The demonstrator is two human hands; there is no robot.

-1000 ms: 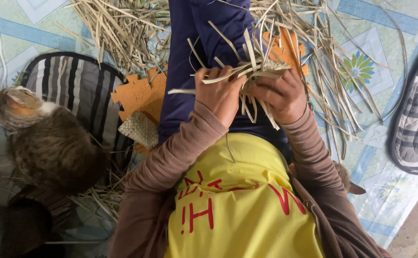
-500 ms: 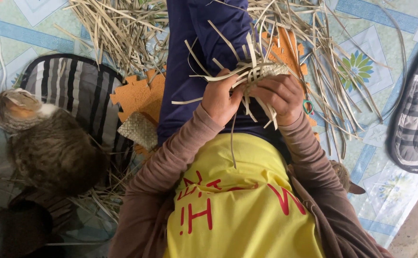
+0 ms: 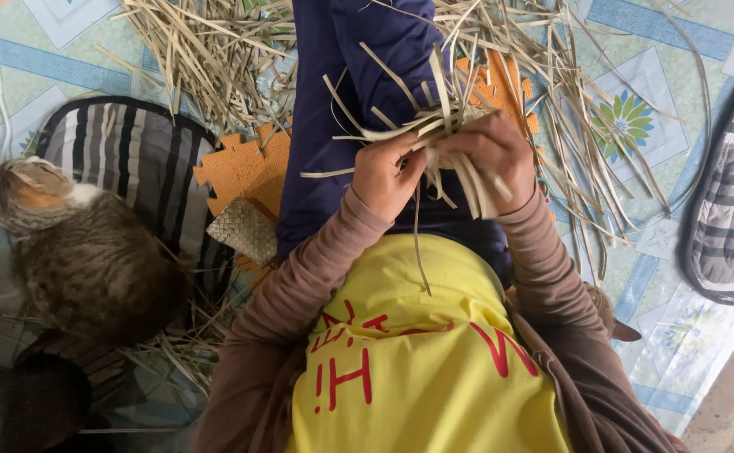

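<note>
A patterned floor mat [image 3: 635,126] is strewn with dried leaf strips [image 3: 208,50]. Above the lap, both the left hand [image 3: 388,176] and right hand [image 3: 489,155] clutch a barely begun weave [image 3: 434,126]; one finished woven piece [image 3: 245,231] lies left.

Home floor used as a weaving spot, worked seated at ground level.

Floor is covered by a pale plastic mat printed with blue bands and flowers [image 3: 635,126]. Loose dried straw-coloured leaf strips [image 3: 216,50] are scattered across it. A small woven strip panel [image 3: 245,231] and orange interlocking foam tiles [image 3: 241,164] are laid beside a grey-and-black striped cushion [image 3: 124,159]. A tabby cat [image 3: 82,252] is lying by that cushion, indicating domestic, not workshop.
</note>
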